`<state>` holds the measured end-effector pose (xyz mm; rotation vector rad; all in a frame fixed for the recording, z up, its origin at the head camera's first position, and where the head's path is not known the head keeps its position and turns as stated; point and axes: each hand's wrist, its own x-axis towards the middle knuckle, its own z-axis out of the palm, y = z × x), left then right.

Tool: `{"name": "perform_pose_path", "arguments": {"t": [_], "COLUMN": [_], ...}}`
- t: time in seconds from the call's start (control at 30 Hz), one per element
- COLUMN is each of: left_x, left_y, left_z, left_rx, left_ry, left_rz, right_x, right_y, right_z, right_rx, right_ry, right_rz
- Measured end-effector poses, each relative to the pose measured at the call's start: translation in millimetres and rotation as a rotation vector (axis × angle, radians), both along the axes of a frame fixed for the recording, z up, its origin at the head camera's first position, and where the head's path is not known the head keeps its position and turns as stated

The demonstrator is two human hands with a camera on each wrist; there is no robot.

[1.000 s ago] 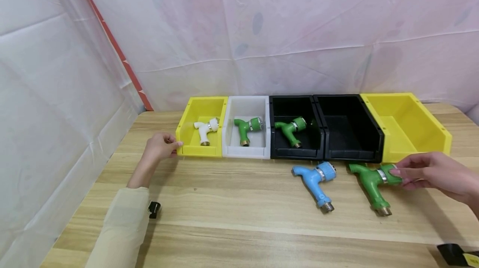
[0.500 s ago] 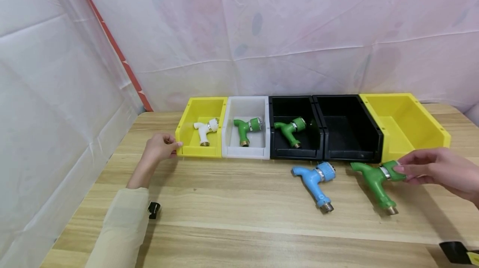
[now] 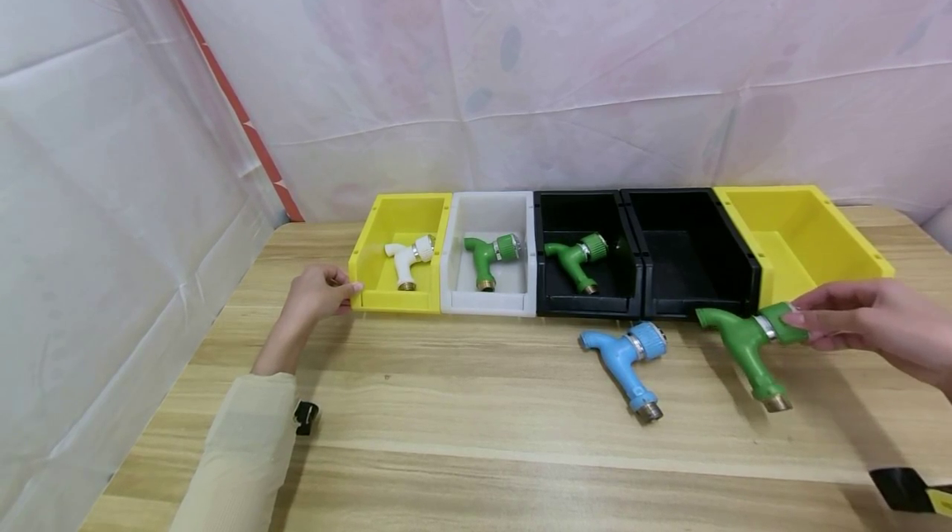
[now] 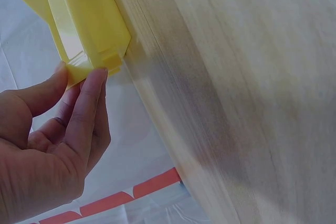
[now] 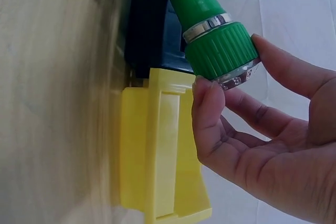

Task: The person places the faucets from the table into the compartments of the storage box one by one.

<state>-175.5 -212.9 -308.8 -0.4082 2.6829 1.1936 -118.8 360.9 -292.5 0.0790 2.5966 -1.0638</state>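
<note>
In the head view my right hand (image 3: 873, 325) pinches a green faucet (image 3: 747, 350) by its ridged knob, and the faucet hangs over the table in front of the right yellow bin (image 3: 806, 243). The right wrist view shows thumb and fingers around the end of the green knob (image 5: 221, 51). My left hand (image 3: 320, 294) pinches the front corner of the left yellow bin (image 3: 397, 301); in the left wrist view thumb and fingertips grip that corner (image 4: 79, 72). A light blue faucet (image 3: 625, 363) lies on the table, left of the green one.
A white faucet (image 3: 406, 259) lies in the left yellow bin. Green faucets lie in the white bin (image 3: 488, 303) and the left black bin (image 3: 587, 306). Another black bin (image 3: 692, 268) stands beside the right yellow one. A cloth backdrop (image 3: 580, 61) hangs behind the row.
My right hand has lifted the green faucet up off the table, its threaded end rising and shifting slightly right. The left hand keeps its place on the yellow bin.
</note>
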Motion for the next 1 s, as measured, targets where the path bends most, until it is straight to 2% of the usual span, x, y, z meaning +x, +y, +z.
{"name": "perform_pose_path", "arguments": {"t": [0.7,1.0], "left_x": [0.8,0.3], "left_y": [0,0], "left_z": [1.5,1.5], "left_rx": [-0.01,-0.018], "left_ry": [-0.003,-0.012], "left_rz": [0.008,0.01], "right_x": [-10.5,-20.2], "right_y": [-12,-11], "right_z": [9.4,6.6], "right_rx": [-0.005,-0.038], "right_ry": [0.144,0.167], "right_rz": [-0.058,-0.07]}}
